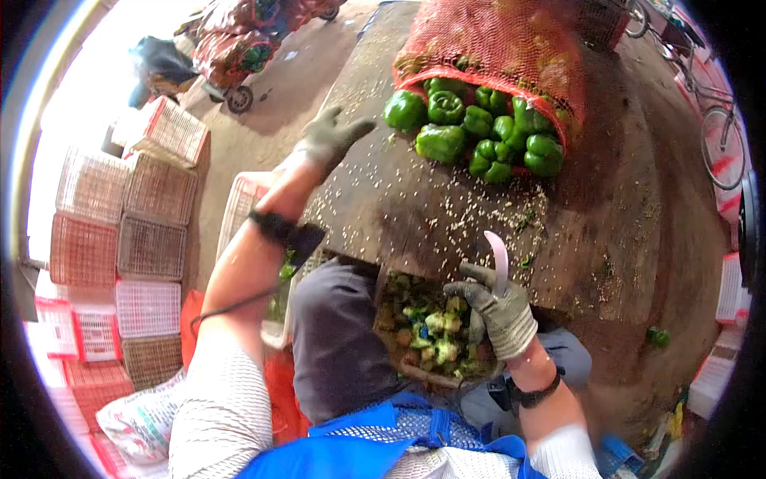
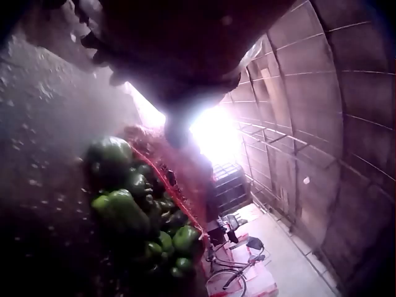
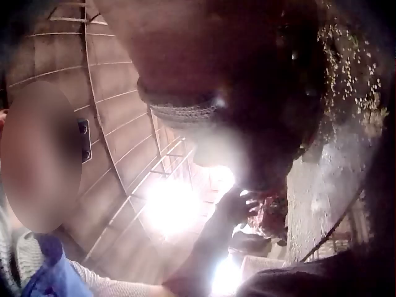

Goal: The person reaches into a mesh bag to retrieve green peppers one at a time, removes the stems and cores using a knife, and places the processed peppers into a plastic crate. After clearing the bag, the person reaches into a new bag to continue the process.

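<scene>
My left hand point(image 1: 329, 137), in a grey-green glove, is raised at the table's left edge with thumb and fingers spread and nothing in it. Just right of it, green bell peppers point(image 1: 440, 144) spill from the mouth of a red mesh sack point(image 1: 495, 48). The left wrist view shows the same peppers point(image 2: 124, 213) below the dark shape of the hand. My gloved right hand point(image 1: 504, 315) grips a small curved knife point(image 1: 500, 259), its pale blade pointing up. That hand is over the right side of a container point(image 1: 431, 374) of pepper cores and trimmings between the knees.
Pale seeds are scattered over the wooden table point(image 1: 367, 188). Stacked plastic crates point(image 1: 152, 247) stand at left, near a printed white sack point(image 1: 144, 419). A loaded cart point(image 1: 231, 56) is at the back left, a bicycle point(image 1: 722, 144) at right. One pepper point(image 1: 658, 337) lies at lower right.
</scene>
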`<state>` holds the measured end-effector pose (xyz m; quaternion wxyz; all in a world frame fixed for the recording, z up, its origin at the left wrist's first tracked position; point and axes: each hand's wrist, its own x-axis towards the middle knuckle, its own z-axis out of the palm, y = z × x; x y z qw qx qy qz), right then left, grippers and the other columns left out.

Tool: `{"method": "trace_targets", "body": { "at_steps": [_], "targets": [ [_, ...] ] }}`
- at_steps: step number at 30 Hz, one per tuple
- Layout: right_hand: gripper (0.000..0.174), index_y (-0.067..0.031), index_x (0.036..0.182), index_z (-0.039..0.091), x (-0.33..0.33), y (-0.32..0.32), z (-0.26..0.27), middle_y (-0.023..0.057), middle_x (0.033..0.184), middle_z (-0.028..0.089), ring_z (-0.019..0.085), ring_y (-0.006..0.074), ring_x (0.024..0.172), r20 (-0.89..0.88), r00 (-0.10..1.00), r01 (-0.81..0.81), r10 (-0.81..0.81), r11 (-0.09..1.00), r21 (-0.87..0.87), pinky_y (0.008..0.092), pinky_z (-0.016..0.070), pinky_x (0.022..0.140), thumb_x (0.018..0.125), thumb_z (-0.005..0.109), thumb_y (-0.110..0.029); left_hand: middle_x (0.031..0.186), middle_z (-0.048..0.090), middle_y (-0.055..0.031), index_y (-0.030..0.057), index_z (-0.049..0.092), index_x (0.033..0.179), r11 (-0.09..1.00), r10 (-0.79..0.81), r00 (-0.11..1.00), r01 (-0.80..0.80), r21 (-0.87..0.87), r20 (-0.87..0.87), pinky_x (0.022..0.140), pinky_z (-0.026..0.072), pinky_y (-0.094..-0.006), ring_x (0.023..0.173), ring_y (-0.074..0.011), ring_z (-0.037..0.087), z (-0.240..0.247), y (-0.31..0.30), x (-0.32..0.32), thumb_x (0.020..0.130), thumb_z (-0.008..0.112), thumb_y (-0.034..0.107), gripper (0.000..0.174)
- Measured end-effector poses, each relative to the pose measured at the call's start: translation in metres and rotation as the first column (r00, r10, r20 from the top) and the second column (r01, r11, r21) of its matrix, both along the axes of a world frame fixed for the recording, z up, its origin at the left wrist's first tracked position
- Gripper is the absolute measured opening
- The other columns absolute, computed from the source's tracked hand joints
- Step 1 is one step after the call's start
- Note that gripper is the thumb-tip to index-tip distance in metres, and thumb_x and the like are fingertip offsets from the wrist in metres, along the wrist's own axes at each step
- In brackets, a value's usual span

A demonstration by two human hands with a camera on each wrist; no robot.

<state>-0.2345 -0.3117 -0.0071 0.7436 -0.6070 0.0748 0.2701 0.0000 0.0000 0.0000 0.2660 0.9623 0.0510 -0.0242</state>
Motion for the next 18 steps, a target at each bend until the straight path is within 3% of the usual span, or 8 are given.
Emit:
{"method": "trace_targets", "body": {
  "at_steps": [3,5,6,9,11,13,15,18],
  "targets": [
    [0.074,-0.0174,0.155,0.017,0.012,-0.007,-0.003,0.0178,0.121,0.063,0.067,0.0187,0.1,0.008,0.997,0.071,-0.07,0.994,-0.081,0.0296,0.0525,0.084,0.096,0.061,-0.017,0.132,0.057,-0.0227,-0.0017,0.046,0.14,0.94,0.008,1.0,-0.007,-0.342,0.003,0.105,0.0396,-0.0379,0.126,-0.0303,0.053,-0.049,-0.075,0.071,0.079,0.072,0.058,0.089],
    [0.074,-0.0175,0.155,0.017,0.02,-0.009,-0.005,0.019,0.121,0.062,0.068,0.0184,0.099,0.02,0.994,0.111,-0.11,0.986,-0.121,0.0279,0.0523,0.083,0.095,0.059,-0.013,0.135,0.054,-0.0251,0.0013,0.035,0.146,0.965,-0.107,0.99,0.081,-0.248,-0.09,0.105,0.0403,-0.0428,0.128,-0.0368,0.05,-0.096,-0.09,0.127,0.08,0.069,0.061,0.094],
    [0.074,-0.0179,0.155,0.017,0.025,-0.01,-0.016,0.0183,0.12,0.063,0.068,0.0175,0.097,0.051,0.995,0.095,-0.089,0.985,-0.141,0.0278,0.0524,0.082,0.095,0.059,-0.013,0.131,0.057,-0.0234,0.0049,0.036,0.146,0.994,-0.107,0.991,0.107,-0.001,-0.074,0.103,0.0422,-0.0421,0.122,-0.0367,0.055,-0.101,-0.098,0.136,0.083,0.067,0.057,0.087],
    [0.071,-0.016,0.153,0.023,0.028,-0.013,-0.04,0.0153,0.113,0.066,0.067,0.0145,0.092,0.084,0.992,0.105,-0.092,0.979,-0.176,0.027,0.0526,0.08,0.093,0.061,-0.013,0.113,0.065,-0.013,0.0043,0.047,0.133,0.716,-0.056,0.993,-0.032,-0.697,-0.103,0.093,0.0489,-0.036,0.104,-0.0237,0.063,-0.14,-0.077,0.157,0.078,0.082,0.037,0.073],
    [0.064,-0.0107,0.15,0.034,0.031,-0.007,-0.04,0.0119,0.104,0.069,0.066,0.0119,0.087,0.086,0.982,0.183,-0.171,0.968,-0.169,0.0259,0.0525,0.079,0.092,0.063,-0.014,0.098,0.067,-0.0097,0.0017,0.05,0.125,0.876,-0.057,0.972,-0.06,-0.478,-0.228,0.066,0.0549,-0.033,0.08,-0.0167,0.064,-0.096,-0.07,0.14,0.079,0.082,0.03,0.062],
    [0.048,0.0001,0.132,0.054,0.03,-0.007,-0.044,0.0075,0.089,0.069,0.062,0.0085,0.078,0.071,0.986,0.163,-0.152,0.968,-0.192,0.0256,0.052,0.073,0.09,0.066,-0.019,0.092,0.067,-0.0073,0.001,0.05,0.124,0.889,-0.181,0.951,0.048,-0.456,-0.252,0.06,0.054,-0.0315,0.073,-0.0151,0.063,-0.096,-0.052,0.135,0.082,0.079,0.032,0.06],
    [0.044,0.0018,0.126,0.058,0.027,-0.005,-0.046,0.0076,0.086,0.069,0.061,0.0087,0.076,0.105,0.979,0.191,-0.174,0.966,-0.175,0.0267,0.0517,0.07,0.089,0.066,-0.021,0.099,0.066,-0.0076,0.0032,0.05,0.128,0.699,-0.206,0.953,-0.015,-0.715,-0.221,0.06,0.0542,-0.0325,0.076,-0.0156,0.064,-0.097,-0.049,0.102,0.082,0.078,0.034,0.062],
    [0.04,0.0,0.123,0.061,0.021,-0.009,-0.033,0.009,0.086,0.069,0.061,0.0113,0.075,0.161,0.977,0.179,-0.142,0.954,-0.242,0.0292,0.0521,0.069,0.089,0.065,-0.022,0.118,0.059,-0.0107,0.0063,0.044,0.138,0.525,-0.19,0.98,0.054,-0.85,-0.055,0.08,0.0546,-0.0341,0.099,-0.0197,0.061,-0.06,-0.073,0.005,0.076,0.082,0.038,0.08]
  ]
}}
